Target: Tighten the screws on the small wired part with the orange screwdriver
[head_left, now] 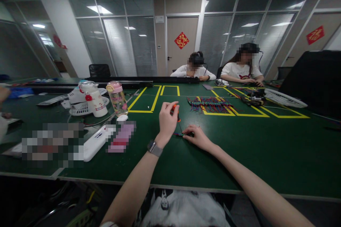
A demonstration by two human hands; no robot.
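My left hand [168,120], with a watch on its wrist, is closed round the orange and black handle of a screwdriver [179,120]. The thin shaft slants down to a small green terminal strip [180,134] on the table. My right hand [196,137] pinches that strip from the right with its fingertips, steadying it against the green surface. Short coloured wires stick out at its left end. Where the screwdriver tip meets the strip is too small to make out. Beyond my hands lies a row of similar green pieces with red and blue wires [210,104].
Yellow tape [141,111] marks rectangles on the green table [255,156]. At left stand a white jug [96,101] and a pink-lidded bottle [117,98], near a long white case [97,143]. Two people sit across the table; another person's hand [4,94] shows at far left.
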